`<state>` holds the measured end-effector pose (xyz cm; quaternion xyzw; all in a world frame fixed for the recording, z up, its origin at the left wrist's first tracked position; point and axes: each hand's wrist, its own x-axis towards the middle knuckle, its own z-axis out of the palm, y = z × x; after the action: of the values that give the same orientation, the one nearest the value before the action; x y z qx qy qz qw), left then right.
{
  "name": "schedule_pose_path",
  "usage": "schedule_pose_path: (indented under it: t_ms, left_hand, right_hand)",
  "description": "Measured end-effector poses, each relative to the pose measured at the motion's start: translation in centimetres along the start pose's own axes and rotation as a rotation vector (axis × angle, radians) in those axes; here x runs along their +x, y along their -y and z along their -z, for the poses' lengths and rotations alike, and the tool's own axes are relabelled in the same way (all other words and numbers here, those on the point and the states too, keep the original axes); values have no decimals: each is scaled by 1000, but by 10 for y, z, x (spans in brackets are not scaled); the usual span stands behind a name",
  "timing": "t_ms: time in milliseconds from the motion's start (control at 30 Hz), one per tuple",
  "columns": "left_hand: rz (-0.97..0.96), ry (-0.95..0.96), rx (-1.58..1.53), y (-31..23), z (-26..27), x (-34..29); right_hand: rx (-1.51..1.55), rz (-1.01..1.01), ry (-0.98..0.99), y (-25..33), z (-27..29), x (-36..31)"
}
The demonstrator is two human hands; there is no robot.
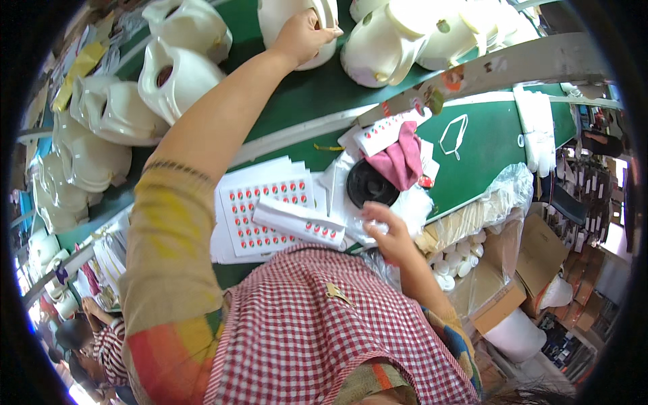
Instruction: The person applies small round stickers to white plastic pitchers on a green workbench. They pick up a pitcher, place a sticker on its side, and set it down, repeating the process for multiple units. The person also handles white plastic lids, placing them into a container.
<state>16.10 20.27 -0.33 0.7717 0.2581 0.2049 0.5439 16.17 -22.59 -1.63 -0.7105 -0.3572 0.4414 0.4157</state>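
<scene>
My left hand [305, 39] reaches far across to a glossy cream plastic jug body [273, 20], its fingers closed around the handle. The jug's top runs out of the picture. My right hand [391, 233] is held low over the near table, thumb and forefinger apart, with nothing visible between them. Just beyond it lies a round black dish [368, 185], partly covered by a crumpled pink cloth [401, 158]. To its left, sheets of small red-and-green stickers [253, 219] are stacked, and a folded sticker strip [290, 217] lies across them.
More cream jug bodies [179, 81] line the green conveyor on the left and far right [385, 44]. A metal rail [499, 71] crosses on the right. White gloves [536, 128] hang over the table; an open carton [496, 263] stands at right. Another person [101, 344] sits lower left.
</scene>
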Motion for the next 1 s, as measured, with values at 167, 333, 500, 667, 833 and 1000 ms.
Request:
schedule_pose_path:
  t_ms: [167, 333, 500, 667, 833, 1000]
  left_hand:
    - [-137, -357, 316, 65, -11, 96]
    - [-96, -383, 488, 50, -58, 122]
    - [-130, -396, 203, 70, -9, 55]
    - [-90, 221, 205, 68, -20, -157]
    - [-330, 957, 615, 5, -121, -315]
    - [-240, 782, 1023, 66, -119, -330]
  right_hand:
    - [11, -86, 6, -4, 3, -36]
    - [122, -237, -337, -41, 23, -83]
    - [-212, -109, -1029, -102, 119, -145]
    - [-124, -737, -1144, -280, 199, -294]
    - [-247, -1041, -582, -386, 134, -318]
    - [-222, -1215, -411, -411, 90, -286]
